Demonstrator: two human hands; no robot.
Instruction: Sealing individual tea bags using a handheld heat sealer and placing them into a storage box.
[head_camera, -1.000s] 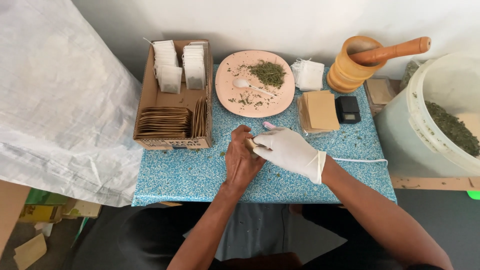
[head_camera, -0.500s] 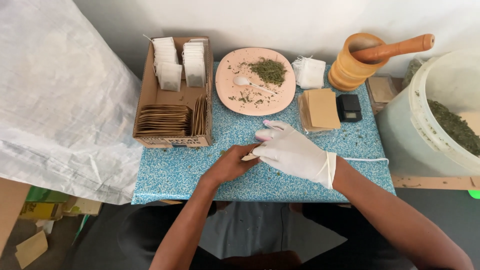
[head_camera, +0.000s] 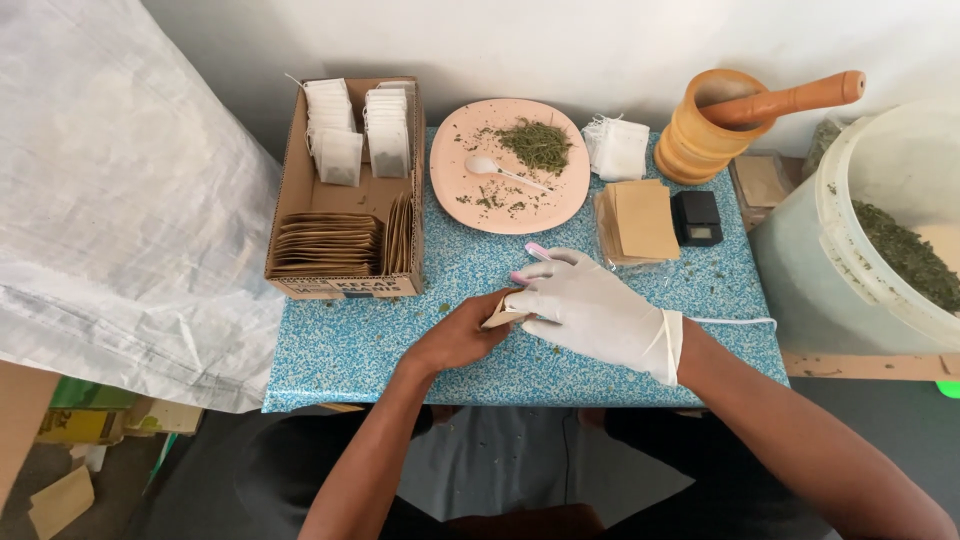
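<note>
My bare left hand (head_camera: 455, 338) and my right hand (head_camera: 590, 308), in a white glove, meet at the middle of the blue speckled table (head_camera: 350, 345). Both pinch a small brown paper envelope (head_camera: 499, 316) between their fingertips, just above the tabletop. A pink object (head_camera: 536, 251) lies on the table right behind my right hand's fingers. Most of the envelope is hidden by the two hands.
A cardboard box (head_camera: 290, 200) at the back left holds white tea bags (head_camera: 340, 125) and stacked brown envelopes (head_camera: 328, 243). Behind my hands are a pink plate (head_camera: 560, 200) with dried herbs and a white spoon (head_camera: 490, 167), loose envelopes (head_camera: 640, 220), a small black scale (head_camera: 696, 218), a wooden mortar and pestle (head_camera: 715, 115). A white bucket (head_camera: 870, 200) of herbs stands right.
My left hand has swung from upright over the envelope to lying low on the table at its left. My right hand has shifted slightly right and spread its fingers.
</note>
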